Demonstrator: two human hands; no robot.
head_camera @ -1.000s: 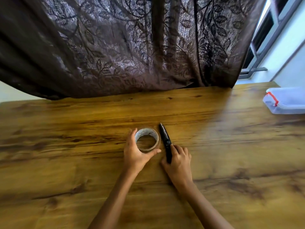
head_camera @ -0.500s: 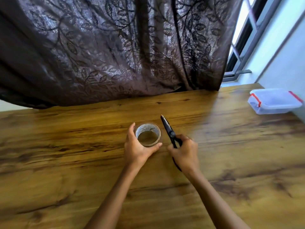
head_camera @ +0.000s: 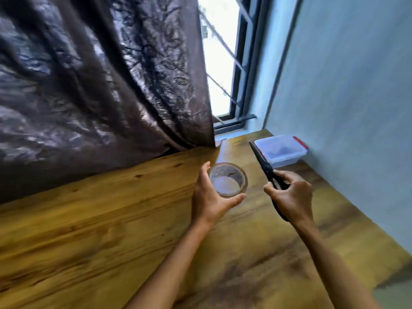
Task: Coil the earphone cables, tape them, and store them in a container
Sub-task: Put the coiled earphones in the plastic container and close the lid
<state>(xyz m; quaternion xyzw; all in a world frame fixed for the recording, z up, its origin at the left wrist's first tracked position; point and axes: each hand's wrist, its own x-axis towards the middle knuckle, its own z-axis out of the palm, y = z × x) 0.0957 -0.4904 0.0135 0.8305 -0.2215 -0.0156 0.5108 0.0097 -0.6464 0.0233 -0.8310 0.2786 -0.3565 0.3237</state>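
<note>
**A:** What are the hands doing?

**B:** The left hand point(head_camera: 211, 197) cups a roll of clear tape point(head_camera: 228, 182), with the thumb on its near side and the fingers on its far left side. The right hand point(head_camera: 292, 197) grips black scissors point(head_camera: 262, 162) by the handles. The closed blades point away from the person.

**A:** What else is there?

**B:** A wooden table point(head_camera: 111, 219) lies below both hands. A clear lidded container point(head_camera: 281, 152) with red clips sits at its far right corner, against a pale blue wall point(head_camera: 356, 108). A dark leaf-patterned curtain point(head_camera: 100, 74) hangs on the left, beside a bright barred window point(head_camera: 223, 63). The picture is slightly blurred.
</note>
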